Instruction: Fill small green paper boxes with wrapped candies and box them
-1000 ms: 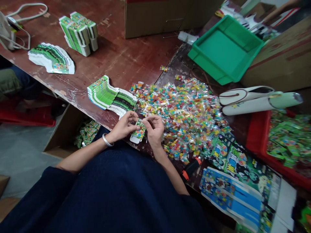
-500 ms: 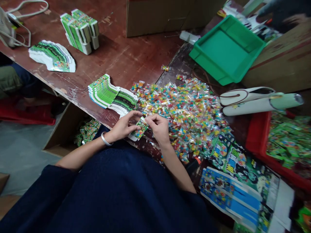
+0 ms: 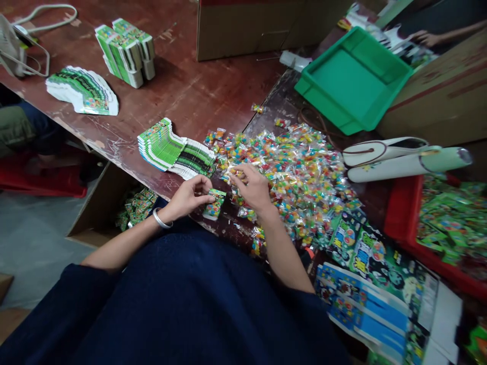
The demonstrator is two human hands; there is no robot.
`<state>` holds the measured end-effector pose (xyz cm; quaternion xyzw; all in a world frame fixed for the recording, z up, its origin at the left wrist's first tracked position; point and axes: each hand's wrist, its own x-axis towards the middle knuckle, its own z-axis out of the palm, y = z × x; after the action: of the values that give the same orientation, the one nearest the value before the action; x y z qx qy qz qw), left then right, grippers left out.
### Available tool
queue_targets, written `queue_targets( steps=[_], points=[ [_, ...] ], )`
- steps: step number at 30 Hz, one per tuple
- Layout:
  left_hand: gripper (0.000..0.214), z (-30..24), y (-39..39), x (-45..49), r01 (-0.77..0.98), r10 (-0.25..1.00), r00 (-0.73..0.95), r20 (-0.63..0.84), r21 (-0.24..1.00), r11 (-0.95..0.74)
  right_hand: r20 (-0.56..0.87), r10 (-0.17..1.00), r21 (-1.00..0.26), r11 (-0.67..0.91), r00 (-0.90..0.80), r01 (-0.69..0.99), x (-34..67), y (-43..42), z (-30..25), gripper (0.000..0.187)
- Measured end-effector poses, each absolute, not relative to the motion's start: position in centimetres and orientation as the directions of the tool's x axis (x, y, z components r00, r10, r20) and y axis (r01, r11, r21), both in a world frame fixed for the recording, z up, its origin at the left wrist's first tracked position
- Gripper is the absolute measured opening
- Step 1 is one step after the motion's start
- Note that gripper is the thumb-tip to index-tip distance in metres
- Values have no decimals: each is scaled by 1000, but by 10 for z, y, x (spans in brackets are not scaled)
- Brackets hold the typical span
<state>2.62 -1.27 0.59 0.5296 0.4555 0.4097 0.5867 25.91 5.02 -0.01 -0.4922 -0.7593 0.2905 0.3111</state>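
My left hand grips a small green printed carton at the table's near edge, fingers curled round it. My right hand has its fingers spread over the near side of a big heap of clear candy packets with coloured sweets inside, touching the packets. A fanned stack of flat green cartons lies just left of the heap.
Another fanned stack and folded green boxes lie at the far left. A green tray, cardboard boxes, white rolls, a red bin of green packs and printed sheets crowd the right. Another person's hand is top right.
My right hand let go of the small carton and moved right and away onto the candy heap. The left hand keeps the carton, now lower by the table edge.
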Motion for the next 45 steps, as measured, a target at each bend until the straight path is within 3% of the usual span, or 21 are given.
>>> queue_targets(
  steps=[4, 7, 11, 15, 18, 21, 27, 30, 32, 37, 42, 45],
  points=[
    [38, 0, -12, 22, -2, 968, 205, -145, 989, 148, 99, 895, -480, 427, -436, 767, 256, 80, -14, 23],
    [43, -1, -15, 18, -109, 945, 238, -226, 960, 257, 100, 880, -438, 458, -465, 773, 255, 86, -23, 9],
    [53, 3, -18, 13, -159, 914, 303, -270, 931, 328, 211, 904, -573, 422, -371, 702, 264, 84, -21, 8],
    [31, -3, -13, 15, 54, 949, 277, -150, 989, 140, 245, 967, -835, 245, -66, 492, 272, 72, 5, 16],
    [23, -10, -10, 23, 96, 952, 276, -133, 989, 110, 185, 982, -948, 170, 30, 268, 268, 55, 30, 17],
    [29, -11, -10, 32, 30, 943, 313, -117, 993, 113, 164, 986, -961, 167, -30, 220, 258, 40, 46, 15],
    [34, -5, -10, 42, -87, 938, 334, -95, 988, 131, 277, 936, -798, 350, -217, 491, 250, 33, 44, 6],
    [34, -3, -11, 44, -91, 950, 300, -88, 989, 121, 282, 904, -783, 411, -321, 467, 246, 33, 40, 15],
    [37, -1, -12, 46, -123, 961, 264, -83, 985, 119, 223, 907, -839, 365, -356, 404, 243, 30, 36, 16],
    [65, 6, -14, 48, -198, 991, 116, -62, 977, 84, 68, 988, -976, 95, -141, 195, 237, 13, 19, 29],
    [43, 6, -14, 46, -146, 986, 162, -36, 987, 61, 76, 991, -982, 94, -111, 165, 230, 1, 6, 21],
    [38, 6, -13, 46, -144, 979, 199, -39, 987, 68, 127, 989, -980, 137, -75, 143, 224, 0, 8, 26]
  ],
)
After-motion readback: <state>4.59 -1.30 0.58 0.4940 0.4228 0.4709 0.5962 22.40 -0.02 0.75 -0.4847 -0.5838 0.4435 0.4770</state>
